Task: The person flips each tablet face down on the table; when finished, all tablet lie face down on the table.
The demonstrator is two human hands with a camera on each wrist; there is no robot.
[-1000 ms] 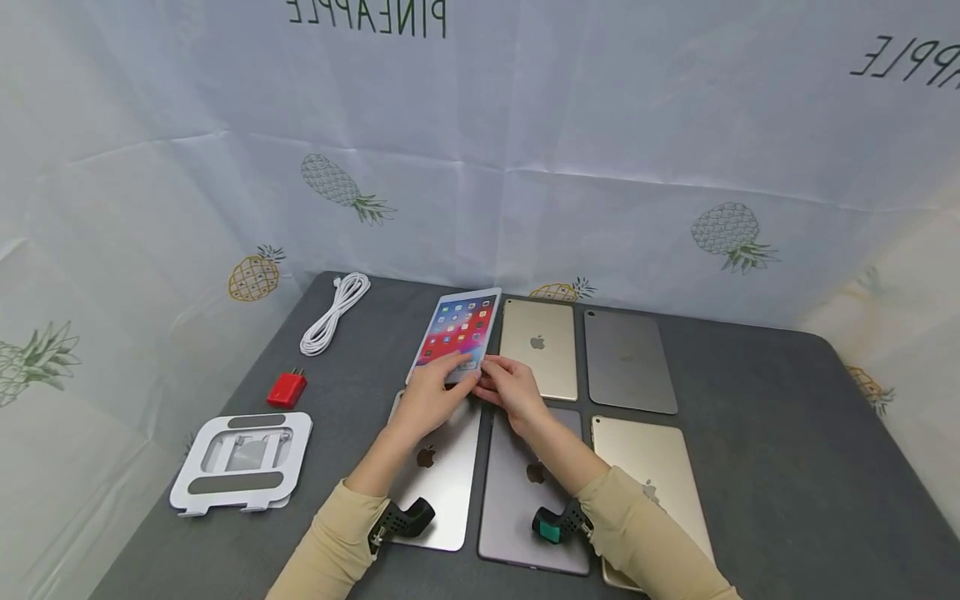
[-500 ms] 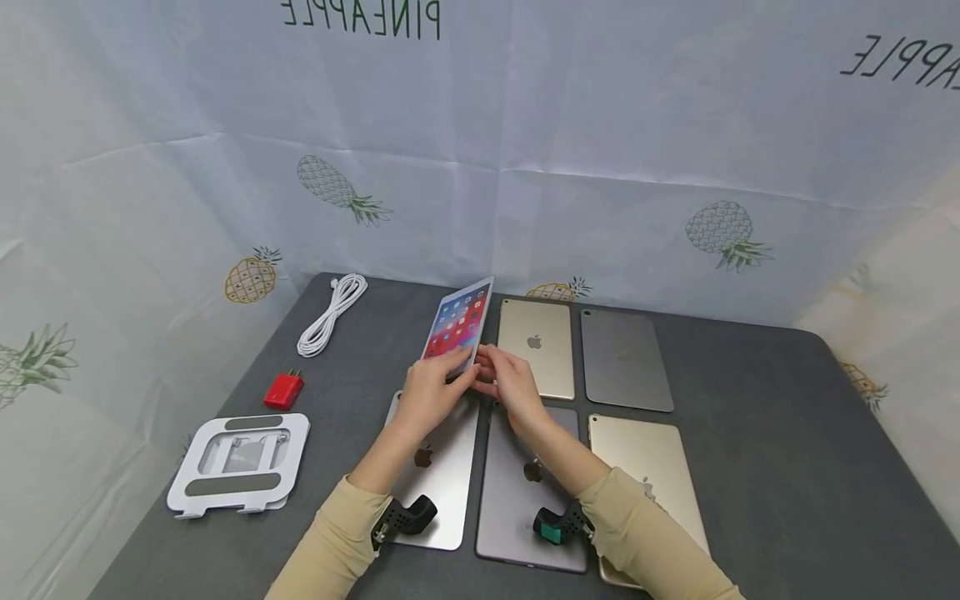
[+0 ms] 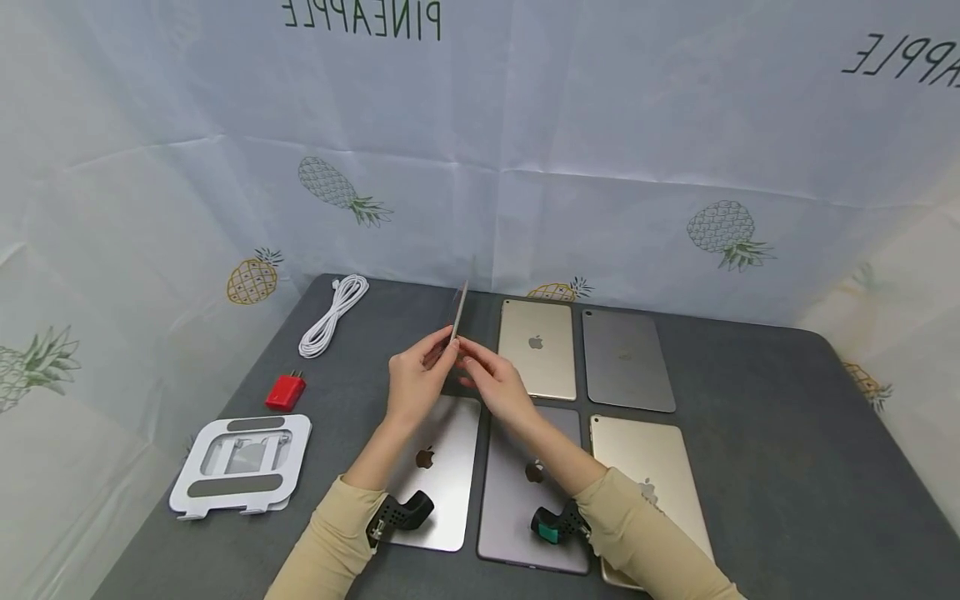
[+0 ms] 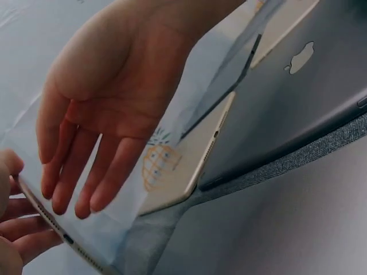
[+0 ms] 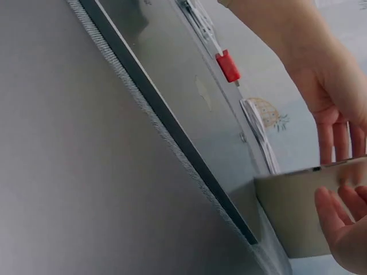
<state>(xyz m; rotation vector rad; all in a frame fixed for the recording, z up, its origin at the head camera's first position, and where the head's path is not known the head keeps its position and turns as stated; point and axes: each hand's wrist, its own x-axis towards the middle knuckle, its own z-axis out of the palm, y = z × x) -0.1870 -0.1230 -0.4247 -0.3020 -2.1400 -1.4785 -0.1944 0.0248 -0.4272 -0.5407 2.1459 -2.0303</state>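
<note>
A tablet with a pale gold back point(image 5: 287, 212) stands on edge above the table, so the head view shows only a thin sliver of the tablet point(image 3: 460, 312). My left hand point(image 3: 415, 379) grips its lower end between thumb and fingers. Beside it, my right hand point(image 3: 498, 383) holds nothing, its fingertips close to the tablet's back. The left wrist view shows the right hand point(image 4: 120, 91) with fingers extended and the tablet's port edge point(image 4: 66, 236) in the left hand's grasp.
Several tablets lie face down: silver point(image 3: 442, 500), dark grey point(image 3: 517, 517), gold point(image 3: 671, 467), a smaller gold one point(image 3: 551, 367) and grey point(image 3: 626, 375). To the left are a white folding stand point(image 3: 236, 485), a red charger point(image 3: 286, 391) and a coiled white cable point(image 3: 322, 329).
The tablet was lying tilted with its lit screen facing up; it has been raised and turned onto its edge. The left hand rose with it, and the right hand's fingers shifted slightly left.
</note>
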